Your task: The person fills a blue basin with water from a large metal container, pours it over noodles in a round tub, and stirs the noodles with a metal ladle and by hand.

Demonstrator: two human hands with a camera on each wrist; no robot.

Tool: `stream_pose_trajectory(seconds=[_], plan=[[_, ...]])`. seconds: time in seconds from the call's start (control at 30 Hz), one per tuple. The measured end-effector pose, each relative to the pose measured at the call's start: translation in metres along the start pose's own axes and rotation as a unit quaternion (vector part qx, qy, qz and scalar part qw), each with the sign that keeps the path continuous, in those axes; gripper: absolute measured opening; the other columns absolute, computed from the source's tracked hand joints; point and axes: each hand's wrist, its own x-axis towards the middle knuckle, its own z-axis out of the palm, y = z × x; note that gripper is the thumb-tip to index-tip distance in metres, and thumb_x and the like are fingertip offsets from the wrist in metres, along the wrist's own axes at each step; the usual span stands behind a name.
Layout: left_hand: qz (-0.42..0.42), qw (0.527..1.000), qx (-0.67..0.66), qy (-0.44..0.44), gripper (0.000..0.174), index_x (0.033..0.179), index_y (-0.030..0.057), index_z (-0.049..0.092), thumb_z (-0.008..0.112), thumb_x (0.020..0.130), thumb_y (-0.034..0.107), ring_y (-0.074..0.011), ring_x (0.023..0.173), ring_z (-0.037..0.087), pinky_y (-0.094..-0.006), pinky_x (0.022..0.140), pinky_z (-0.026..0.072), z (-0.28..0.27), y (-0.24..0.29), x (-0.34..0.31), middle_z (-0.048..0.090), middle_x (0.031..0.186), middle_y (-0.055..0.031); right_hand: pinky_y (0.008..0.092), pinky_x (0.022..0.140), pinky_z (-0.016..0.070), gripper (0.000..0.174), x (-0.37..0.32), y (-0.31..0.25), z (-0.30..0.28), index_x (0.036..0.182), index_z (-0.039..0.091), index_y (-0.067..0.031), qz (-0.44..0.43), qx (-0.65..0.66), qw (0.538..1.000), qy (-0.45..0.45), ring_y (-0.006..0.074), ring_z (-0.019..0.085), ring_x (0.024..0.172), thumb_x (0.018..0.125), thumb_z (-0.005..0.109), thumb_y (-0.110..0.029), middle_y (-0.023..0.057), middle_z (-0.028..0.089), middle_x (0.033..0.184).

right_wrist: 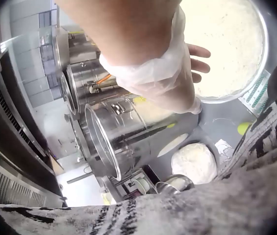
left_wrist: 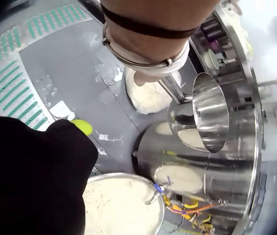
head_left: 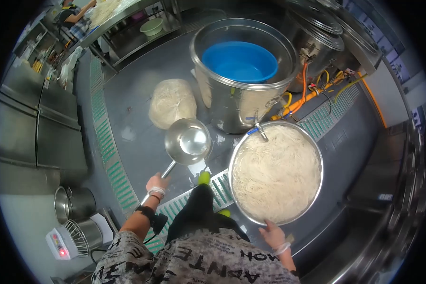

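My left hand (head_left: 157, 183) grips the long handle of a large steel water ladle (head_left: 188, 142). Its round bowl hangs over the floor, and the left wrist view shows the bowl (left_wrist: 211, 113) tipped on its side. By the near edge of a wide round basin (head_left: 321, 175) is my right hand (head_left: 272, 235), fingers extended and nothing in them. Pale noodle-like strands (head_left: 277, 175) fill the basin. In the right wrist view, the fingers (right_wrist: 200, 64) of that hand overlap the basin's contents, and clear plastic wraps the wrist.
A tall steel vat (head_left: 232, 106) holds a blue tub (head_left: 241, 61); its tap (head_left: 259, 131) juts over the basin. Left of it lies a pale filled bag (head_left: 173, 104). Orange hoses (head_left: 293, 106) run at the right. Drain grates (head_left: 106, 146) cross the floor. Another person (head_left: 73, 19) works at a far table.
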Motion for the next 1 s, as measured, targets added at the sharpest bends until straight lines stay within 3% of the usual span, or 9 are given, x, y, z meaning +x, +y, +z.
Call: stream_pose_trajectory(seconds=[0.03, 0.17, 0.23, 0.33, 0.4, 0.53, 0.63, 0.73, 1.0], plan=[[-0.006, 1.0, -0.003, -0.002, 0.04, 0.091, 0.011, 0.062, 0.058, 0.069, 0.045, -0.03, 0.086, 0.058, -0.0372, 0.074, 0.0459, 0.008, -0.016, 0.009, 0.062, 0.086, -0.0141, 0.0337, 0.074, 0.0461, 0.048, 0.009, -0.002, 0.0, 0.115, 0.049, -0.0042, -0.025, -0.037, 0.999, 0.016, 0.0266, 0.058, 0.087, 0.074, 0.062, -0.026, 0.0184, 0.057, 0.102], [-0.109, 0.994, -0.014, -0.027, 0.038, 0.093, 0.011, 0.062, 0.058, 0.07, 0.042, -0.0303, 0.089, 0.058, -0.0372, 0.076, 0.0457, 0.043, -0.061, 0.061, 0.061, 0.092, -0.0136, 0.034, 0.074, 0.0463, 0.046, 0.065, -0.033, -0.007, 0.115, 0.049, -0.0039, -0.052, -0.047, 0.997, 0.042, 0.0267, 0.059, 0.085, 0.075, 0.061, -0.024, 0.0177, 0.057, 0.101], [-0.142, 0.989, -0.012, -0.047, 0.039, 0.094, 0.011, 0.062, 0.059, 0.069, 0.041, -0.0301, 0.09, 0.058, -0.037, 0.077, 0.0456, 0.055, -0.071, 0.09, 0.061, 0.093, -0.0135, 0.0382, 0.081, 0.0434, 0.046, 0.1, -0.059, -0.01, 0.116, 0.047, -0.0032, -0.035, 0.009, 0.999, 0.018, 0.0339, 0.053, 0.099, 0.077, 0.056, -0.025, 0.0207, 0.053, 0.109], [-0.199, 0.971, -0.007, -0.13, 0.041, 0.097, 0.0088, 0.062, 0.063, 0.067, 0.037, -0.029, 0.094, 0.057, -0.0358, 0.079, 0.0454, 0.06, -0.08, 0.145, 0.06, 0.098, -0.0136, 0.0381, 0.08, 0.0438, 0.044, 0.158, -0.116, -0.012, 0.118, 0.046, -0.0024, -0.016, 0.082, 0.996, 0.039, 0.032, 0.055, 0.097, 0.077, 0.056, -0.015, 0.0199, 0.054, 0.108], [-0.221, 0.961, -0.004, -0.164, 0.039, 0.097, 0.0083, 0.062, 0.062, 0.068, 0.035, -0.0292, 0.095, 0.057, -0.0353, 0.079, 0.0454, 0.057, -0.077, 0.183, 0.06, 0.098, -0.0137, 0.0359, 0.087, 0.04, 0.044, 0.195, -0.182, -0.038, 0.12, 0.043, 0.0012, -0.019, 0.149, 0.978, 0.147, 0.0291, 0.052, 0.102, 0.078, 0.054, -0.005, 0.019, 0.053, 0.111], [-0.245, 0.946, 0.015, -0.213, 0.035, 0.097, 0.0088, 0.062, 0.06, 0.07, 0.031, -0.0298, 0.094, 0.057, -0.0357, 0.079, 0.0459, 0.088, -0.088, 0.28, 0.061, 0.098, -0.0141, 0.0339, 0.1, 0.0258, 0.044, 0.296, -0.259, -0.098, 0.122, 0.036, 0.0075, -0.145, -0.1, 0.894, 0.412, 0.0279, 0.038, 0.118, 0.08, 0.046, 0.002, 0.0186, 0.042, 0.125], [-0.262, 0.94, 0.053, -0.213, 0.031, 0.094, 0.0081, 0.062, 0.059, 0.072, 0.029, -0.031, 0.091, 0.058, -0.0373, 0.077, 0.0466, 0.104, -0.086, 0.337, 0.061, 0.095, -0.0143, 0.0336, 0.102, 0.0221, 0.043, 0.36, -0.279, -0.119, 0.125, 0.033, 0.006, -0.148, -0.042, 0.872, 0.466, 0.0266, 0.034, 0.121, 0.084, 0.041, -0.004, 0.0177, 0.037, 0.129], [-0.224, 0.968, 0.028, -0.113, 0.027, 0.089, 0.0071, 0.059, 0.058, 0.073, 0.028, -0.0326, 0.085, 0.059, -0.0403, 0.073, 0.0469, 0.099, -0.077, 0.395, 0.062, 0.089, -0.0139, 0.0332, 0.103, 0.0184, 0.042, 0.396, -0.285, -0.115, 0.127, 0.032, 0.005, -0.111, 0.015, 0.871, 0.478, 0.0256, 0.032, 0.123, 0.087, 0.037, -0.009, 0.0167, 0.036, 0.13], [-0.15, 0.98, -0.131, -0.008, 0.031, 0.086, 0.0034, 0.054, 0.06, 0.071, 0.03, -0.0378, 0.081, 0.057, -0.0414, 0.069, 0.0445, 0.117, -0.084, 0.517, 0.061, 0.084, -0.0178, 0.0357, 0.103, 0.0189, 0.045, 0.405, -0.276, -0.112, 0.126, 0.032, 0.0052, -0.067, 0.014, 0.878, 0.474, 0.0267, 0.032, 0.122, 0.087, 0.033, -0.015, 0.016, 0.037, 0.13]])
